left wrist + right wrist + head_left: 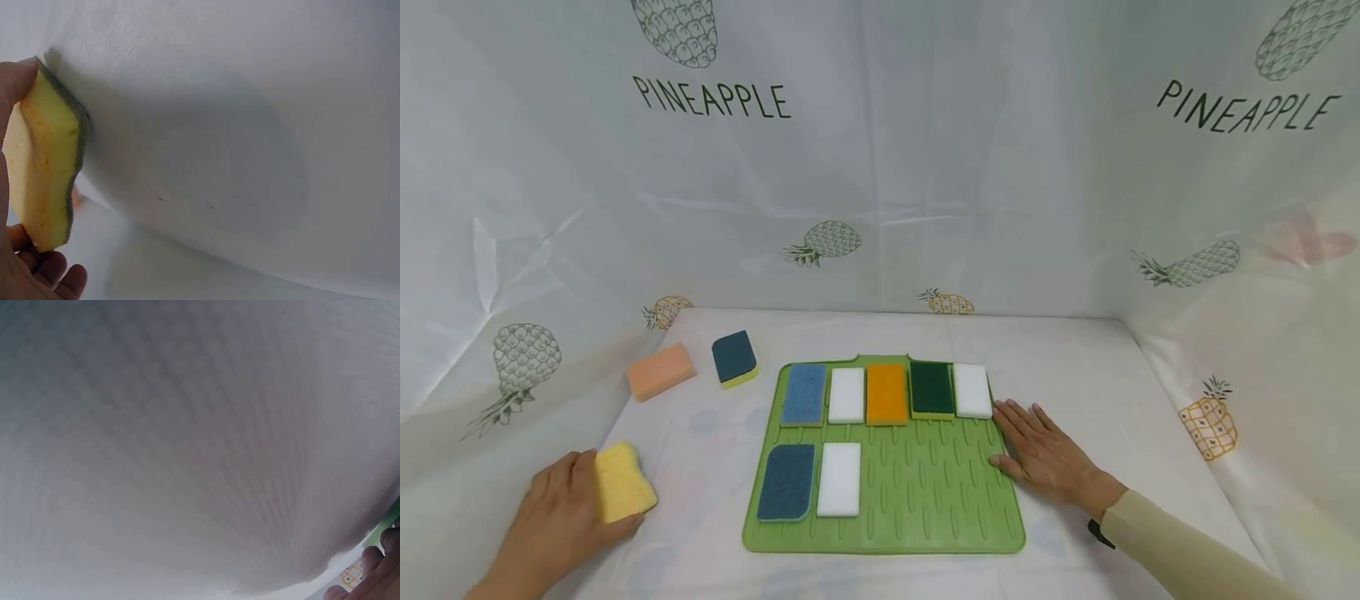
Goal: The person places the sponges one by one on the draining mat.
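Note:
A yellow sponge [622, 483] with a wavy outline and a thin dark scouring layer is at the left, where my left hand [559, 508] grips it between thumb and fingers. The left wrist view shows this sponge [53, 162] close up, its dark side toward the white cloth. My right hand [1043, 450] rests flat at the right edge of the green ridged mat [940, 492], fingers straight. On the mat's back row lie a blue sponge [804, 393], a white one [847, 395], an orange one [887, 393], a dark green one [932, 389] and another white one [973, 390].
In the mat's front row lie a dark blue sponge [787, 482] and a white sponge [839, 479]. Off the mat, at back left, are a pink-orange sponge [660, 372] and a navy-topped yellow sponge [735, 357]. Pineapple-printed cloth walls [970, 183] surround the table.

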`<state>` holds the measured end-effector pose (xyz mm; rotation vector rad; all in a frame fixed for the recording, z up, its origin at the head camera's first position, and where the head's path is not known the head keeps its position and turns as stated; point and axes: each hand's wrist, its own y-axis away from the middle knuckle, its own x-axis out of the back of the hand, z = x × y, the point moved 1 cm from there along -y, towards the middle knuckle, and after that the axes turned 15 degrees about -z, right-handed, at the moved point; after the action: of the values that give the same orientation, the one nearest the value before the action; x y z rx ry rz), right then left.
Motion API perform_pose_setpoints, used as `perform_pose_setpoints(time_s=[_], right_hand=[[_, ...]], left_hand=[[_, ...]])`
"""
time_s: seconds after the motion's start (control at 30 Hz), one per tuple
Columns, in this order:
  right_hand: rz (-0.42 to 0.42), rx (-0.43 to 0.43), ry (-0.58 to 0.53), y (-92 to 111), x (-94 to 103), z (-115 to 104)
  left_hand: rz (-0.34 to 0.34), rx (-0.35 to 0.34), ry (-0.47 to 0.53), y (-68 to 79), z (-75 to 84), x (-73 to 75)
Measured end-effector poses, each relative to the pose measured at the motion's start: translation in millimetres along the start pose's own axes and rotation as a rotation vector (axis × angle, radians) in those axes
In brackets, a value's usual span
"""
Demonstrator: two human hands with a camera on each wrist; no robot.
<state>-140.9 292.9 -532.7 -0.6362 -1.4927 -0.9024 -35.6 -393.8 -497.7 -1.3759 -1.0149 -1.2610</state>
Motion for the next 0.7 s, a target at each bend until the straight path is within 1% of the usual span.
perform_pose_setpoints(time_s=[0.07,0.1,0.23,0.3,0.37,0.43,0.6,0.7], right_hand=[[-0.007,-0.006,0.006,0,0.1,0],[-0.017,-0.011,0.005,0,-0.1,0],[-0.039,-0.015,0.001,0,-1.6,1],[-0.030,-0.009,-0.001,0,-1.9,1],[-0.009,-0.002,0.004,-1,-1.4,0],[0.005,0.004,0.007,-1,-1.1,0],[0.014,0.007,0.010,-1,-1.9,0],[0.002,0.005,0.008,-1,-1.5,0]], left_hand=[[0.034,-0.035,-0.013,-5.4,-0.5,0.2],[0.062,-0.056,-0.013,-8.4,-1.2,-0.4],[0.090,-0.048,-0.005,-18.3,-0.9,-0.9],[0.134,-0.059,-0.006,-22.6,-1.7,-2.8],[0.147,-0.060,-0.008,-26.6,-1.5,-3.4],[0.150,-0.058,-0.002,-30.9,-1.3,-3.1],[0.116,-0.047,0.013,-41.8,1.9,1.4],[0.126,-0.065,0.010,-48.3,4.4,3.7]])
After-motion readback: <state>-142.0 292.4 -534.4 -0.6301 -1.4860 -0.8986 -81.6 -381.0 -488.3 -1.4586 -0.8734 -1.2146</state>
